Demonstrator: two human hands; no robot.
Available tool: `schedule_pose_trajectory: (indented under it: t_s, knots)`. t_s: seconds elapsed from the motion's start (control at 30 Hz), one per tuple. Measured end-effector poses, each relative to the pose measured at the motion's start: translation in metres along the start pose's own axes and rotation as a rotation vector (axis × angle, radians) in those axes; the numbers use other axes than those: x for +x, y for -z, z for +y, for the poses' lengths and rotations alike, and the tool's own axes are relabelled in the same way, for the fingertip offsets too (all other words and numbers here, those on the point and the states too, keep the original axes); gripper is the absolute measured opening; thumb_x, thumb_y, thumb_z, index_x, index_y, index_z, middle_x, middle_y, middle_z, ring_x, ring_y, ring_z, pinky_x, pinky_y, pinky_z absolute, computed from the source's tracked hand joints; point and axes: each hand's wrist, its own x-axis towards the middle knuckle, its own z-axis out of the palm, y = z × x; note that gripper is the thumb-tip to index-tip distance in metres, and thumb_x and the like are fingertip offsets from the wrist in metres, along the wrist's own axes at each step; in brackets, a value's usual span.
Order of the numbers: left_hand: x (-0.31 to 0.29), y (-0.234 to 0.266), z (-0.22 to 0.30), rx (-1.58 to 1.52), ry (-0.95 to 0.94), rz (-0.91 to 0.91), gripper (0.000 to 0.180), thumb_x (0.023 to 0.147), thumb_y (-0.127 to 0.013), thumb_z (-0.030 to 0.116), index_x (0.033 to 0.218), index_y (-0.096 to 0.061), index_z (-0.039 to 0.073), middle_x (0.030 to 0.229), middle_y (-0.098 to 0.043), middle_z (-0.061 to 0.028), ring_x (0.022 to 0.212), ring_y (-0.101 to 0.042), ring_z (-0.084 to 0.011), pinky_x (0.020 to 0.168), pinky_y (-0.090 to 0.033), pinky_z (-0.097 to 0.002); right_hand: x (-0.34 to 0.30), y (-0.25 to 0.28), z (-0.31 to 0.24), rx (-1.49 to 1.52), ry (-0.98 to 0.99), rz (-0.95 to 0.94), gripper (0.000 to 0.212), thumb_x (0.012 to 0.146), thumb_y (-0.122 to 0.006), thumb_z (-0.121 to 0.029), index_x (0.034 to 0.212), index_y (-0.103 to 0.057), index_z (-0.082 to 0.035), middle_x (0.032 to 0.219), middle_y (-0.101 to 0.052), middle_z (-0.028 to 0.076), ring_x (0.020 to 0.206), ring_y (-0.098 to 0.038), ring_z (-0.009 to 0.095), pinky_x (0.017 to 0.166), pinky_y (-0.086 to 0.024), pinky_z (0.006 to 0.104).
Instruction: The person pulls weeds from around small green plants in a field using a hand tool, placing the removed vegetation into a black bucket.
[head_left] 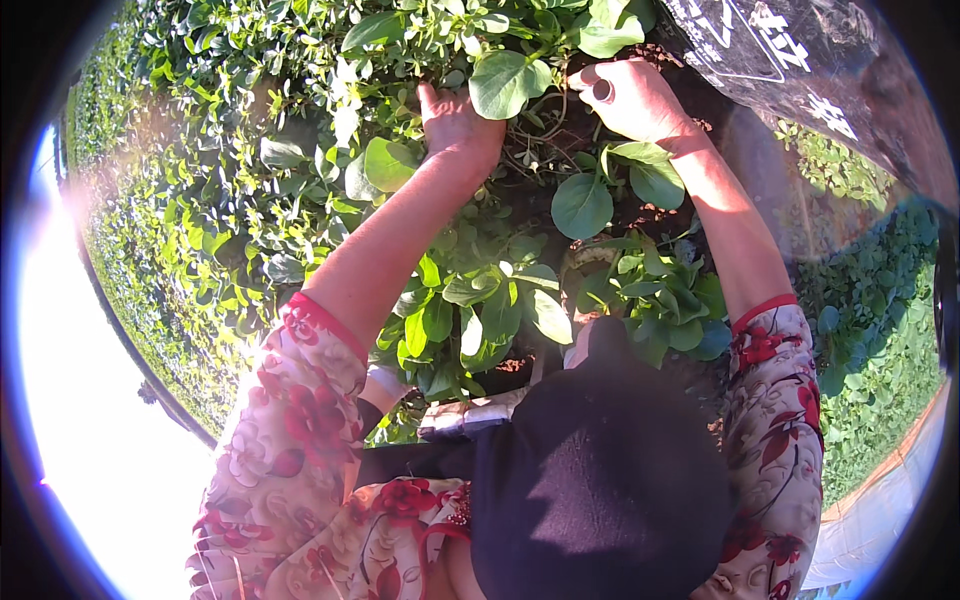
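We cannot see the fingertips of our left hand [455,120]: they are buried among the leaves, so whether they grip anything we cannot tell. Only the thumb and the back of the hand show, pushed into the green. Our right hand [630,98] is curled, knuckles up, with a dark ring [601,90] on one finger; its fingertips bend down toward tangled stems [535,135] and dark soil [560,150], and whether they pinch a stem is hidden from us.

Between the two hands hangs a large round leaf [507,82], its blade facing up at us. The thin stems beneath it run roughly across, from one hand toward the other, though shadow blurs their course.

Both forearms rise from the lower edge, bare up to red-flowered sleeves [300,420]. A dark cap [600,470] blocks much of the lower middle, covering whatever lies under it. A dark plastic sheet [800,60] with pale markings fills the upper right corner. Glare whitens the left rim, washing out the plants [200,200] there.
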Motion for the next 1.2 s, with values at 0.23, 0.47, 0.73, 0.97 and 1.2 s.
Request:
schedule_pose_trajectory:
  t_s: [0.23,0.47,0.73,0.97,1.2]
  knots:
    - [-0.019,-0.001,-0.007,0.110,-0.102,0.020,0.020,0.083,-0.051,0.016,0.099,-0.062,0.010,0.086,-0.065,-0.0079,0.088,-0.061,-0.0255,0.087,-0.033,-0.0449,-0.024,0.015,-0.050,-0.331,0.170,-0.178,0.029,0.069,-0.065,-0.008,0.099,-0.066,-0.009,0.075,-0.063,0.008,0.070,-0.065,0.026,0.060,-0.052,0.0355]
    - [-0.028,-0.007,-0.019,0.052,-0.045,-0.105,0.017,0.083,-0.051,0.012,0.095,-0.061,0.009,0.085,-0.067,-0.0088,0.086,-0.064,-0.0258,0.088,-0.034,-0.0493,-0.060,0.064,-0.034,-0.153,-0.149,-0.121,0.032,0.071,-0.065,-0.006,0.103,-0.068,-0.011,0.080,-0.066,0.012,0.071,-0.064,0.030,0.062,-0.051,0.0372]
    - [-0.036,-0.026,-0.029,-0.003,-0.089,0.096,0.018,0.082,-0.052,0.016,0.096,-0.063,0.014,0.085,-0.065,-0.0094,0.084,-0.063,-0.0293,0.085,-0.037,-0.0511,-0.027,0.006,0.007,0.252,-0.069,-0.059,0.023,0.074,-0.071,-0.006,0.096,-0.067,0.000,0.083,-0.070,0.010,0.069,-0.065,0.014,0.074,-0.053,0.0253]
    - [-0.046,-0.047,-0.032,0.120,-0.078,0.281,0.019,0.087,-0.044,0.014,0.098,-0.060,0.009,0.078,-0.067,-0.0065,0.079,-0.063,-0.0250,0.087,-0.034,-0.0459,0.044,-0.041,-0.062,0.090,-0.057,-0.224,0.022,0.081,-0.052,-0.012,0.100,-0.062,-0.005,0.085,-0.065,0.018,0.080,-0.062,0.036,0.071,-0.050,0.0427]
    - [-0.058,-0.006,-0.035,-0.048,-0.009,0.076,0.029,0.084,-0.050,0.016,0.112,-0.056,0.008,0.092,-0.065,-0.0129,0.092,-0.061,-0.0286,0.088,-0.038,-0.0548,0.002,0.006,-0.061,-0.228,-0.073,-0.208,0.016,0.080,-0.066,-0.016,0.094,-0.068,-0.009,0.075,-0.066,0.013,0.066,-0.064,0.028,0.060,-0.050,0.0355]
